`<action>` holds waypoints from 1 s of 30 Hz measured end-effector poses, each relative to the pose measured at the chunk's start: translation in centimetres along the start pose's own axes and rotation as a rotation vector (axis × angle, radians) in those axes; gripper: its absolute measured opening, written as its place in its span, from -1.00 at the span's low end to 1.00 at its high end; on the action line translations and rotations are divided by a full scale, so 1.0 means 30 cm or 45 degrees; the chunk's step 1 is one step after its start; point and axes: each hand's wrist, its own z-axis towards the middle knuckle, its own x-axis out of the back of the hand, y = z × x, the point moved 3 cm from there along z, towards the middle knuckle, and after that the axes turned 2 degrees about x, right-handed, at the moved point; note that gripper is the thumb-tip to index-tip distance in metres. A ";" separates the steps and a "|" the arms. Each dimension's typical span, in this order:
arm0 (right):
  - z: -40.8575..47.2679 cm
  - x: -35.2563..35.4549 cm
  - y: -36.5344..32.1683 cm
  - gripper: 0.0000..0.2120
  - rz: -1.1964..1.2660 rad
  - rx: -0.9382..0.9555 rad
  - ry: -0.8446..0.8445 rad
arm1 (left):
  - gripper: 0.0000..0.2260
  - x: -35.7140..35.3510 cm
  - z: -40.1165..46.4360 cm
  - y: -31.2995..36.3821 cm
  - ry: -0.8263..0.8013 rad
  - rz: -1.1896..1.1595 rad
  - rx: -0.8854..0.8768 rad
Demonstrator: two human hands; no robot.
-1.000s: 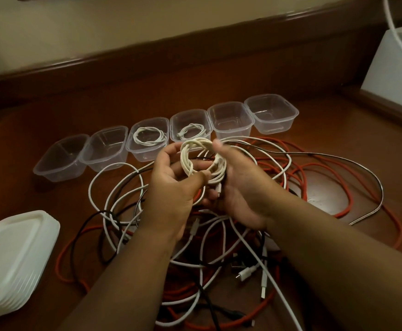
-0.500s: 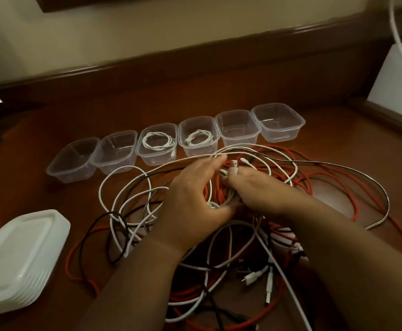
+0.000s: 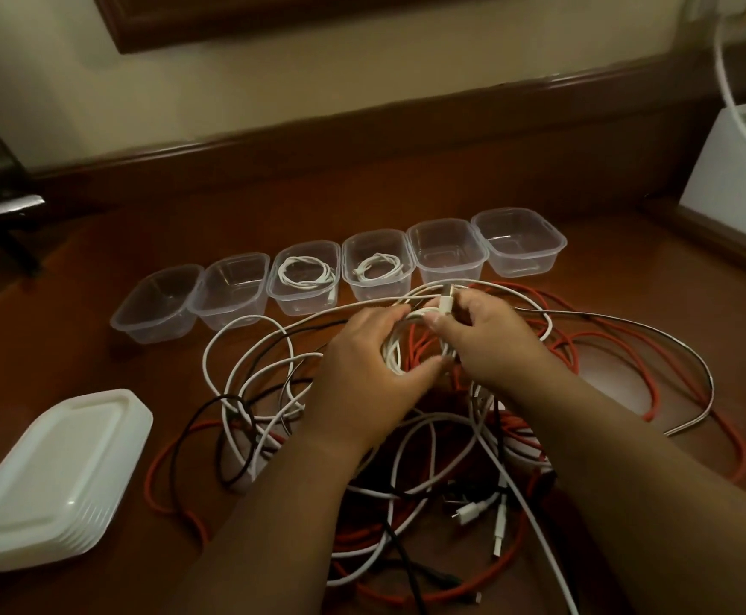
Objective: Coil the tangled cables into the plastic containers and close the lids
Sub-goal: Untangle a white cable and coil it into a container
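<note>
Both hands are gripping one small white coil (image 3: 411,344) between them, low over the middle of the cable pile. The left hand (image 3: 362,370) is curling its fingers over the coil's left side, with the thumb pressing in from below. The right hand (image 3: 486,339) is clasping the coil's right side, and its fingertips are pinching a white plug (image 3: 446,302) that is sticking up just above the loops.

Under and around the hands, the tangled cables are lying spread on the wooden table (image 3: 96,348): white cables (image 3: 247,352) looping out to the left, a black cable (image 3: 202,419) crossing them, an orange cable (image 3: 646,392) sweeping wide to the right and round the near side, and a silver-grey cable (image 3: 681,348) arching along the far right edge of the pile. A few loose white plugs (image 3: 473,512) are lying near the right forearm.

Just beyond the hands, six clear plastic containers (image 3: 158,304) are standing side by side in a row, all open. The third from the left (image 3: 304,295) is holding a coiled white cable (image 3: 306,273), and the fourth (image 3: 377,286) is holding another (image 3: 377,268); the other four are showing only bare bottoms.

A stack of white lids (image 3: 51,477) is sitting at the near left corner of the table, well apart from the containers. A white box (image 3: 735,179) is standing at the far right
</note>
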 end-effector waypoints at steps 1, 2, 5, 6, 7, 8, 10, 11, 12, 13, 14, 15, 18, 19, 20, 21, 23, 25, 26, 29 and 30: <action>-0.002 0.011 0.000 -0.86 -0.013 0.010 0.050 | -0.42 0.012 0.000 -0.001 -0.004 -0.034 0.058; -0.007 0.020 -0.004 -0.89 -0.014 0.007 0.088 | -0.46 0.025 0.002 -0.002 0.001 -0.078 0.109; -0.003 0.038 -0.019 -0.94 0.046 0.001 0.161 | -0.67 0.068 0.036 -0.015 0.049 -0.113 0.264; 0.004 0.045 -0.034 -0.94 0.033 0.013 0.174 | -0.72 0.077 0.059 -0.030 0.043 -0.063 0.308; 0.019 0.050 -0.052 -0.93 -0.002 0.030 0.180 | -0.75 0.086 0.088 -0.048 0.026 0.002 0.330; 0.038 0.056 -0.071 -0.92 -0.034 0.049 0.188 | -0.76 0.091 0.120 -0.067 0.005 0.064 0.328; 0.101 0.072 -0.097 -0.91 -0.084 0.099 0.230 | -0.78 0.093 0.186 -0.108 -0.056 0.179 0.275; 0.142 0.081 -0.103 -0.92 -0.121 0.119 0.257 | -0.78 0.090 0.216 -0.128 -0.089 0.253 0.235; 0.181 0.090 -0.109 -0.93 -0.176 0.138 0.281 | -0.75 0.083 0.243 -0.150 -0.120 0.340 0.192; 0.222 0.095 -0.110 -0.93 -0.234 0.156 0.295 | -0.72 0.075 0.266 -0.173 -0.148 0.434 0.146; 0.264 0.095 -0.107 -0.93 -0.278 0.175 0.295 | -0.68 0.065 0.283 -0.193 -0.176 0.530 0.102; 0.305 0.089 -0.105 -0.92 -0.303 0.194 0.277 | -0.63 0.054 0.295 -0.212 -0.204 0.614 0.058; 0.408 0.049 -0.103 -0.90 -0.360 0.229 0.222 | -0.56 0.019 0.300 -0.248 -0.241 0.729 0.008; 0.438 0.033 -0.105 -0.89 -0.399 0.245 0.217 | -0.56 0.007 0.298 -0.262 -0.221 0.740 -0.001; 0.465 0.017 -0.111 -0.88 -0.445 0.268 0.210 | -0.55 -0.003 0.294 -0.274 -0.190 0.738 -0.013; 0.491 0.001 -0.116 -0.86 -0.497 0.288 0.193 | -0.55 -0.011 0.290 -0.287 -0.160 0.721 -0.023; 0.539 -0.035 -0.121 -0.79 -0.624 0.307 0.126 | -0.56 -0.016 0.288 -0.310 -0.118 0.665 -0.023; 0.584 -0.073 -0.112 -0.74 -0.803 0.286 0.040 | -0.57 -0.014 0.292 -0.325 -0.092 0.626 -0.020; 0.605 -0.091 -0.107 -0.73 -0.896 0.272 -0.006 | -0.57 -0.013 0.292 -0.327 -0.085 0.622 -0.024; 0.659 -0.135 -0.096 -0.71 -1.075 0.178 -0.187 | -0.54 -0.016 0.289 -0.329 -0.109 0.652 -0.049; 0.670 -0.142 -0.100 -0.70 -1.095 0.133 -0.248 | -0.52 -0.020 0.289 -0.330 -0.121 0.661 -0.050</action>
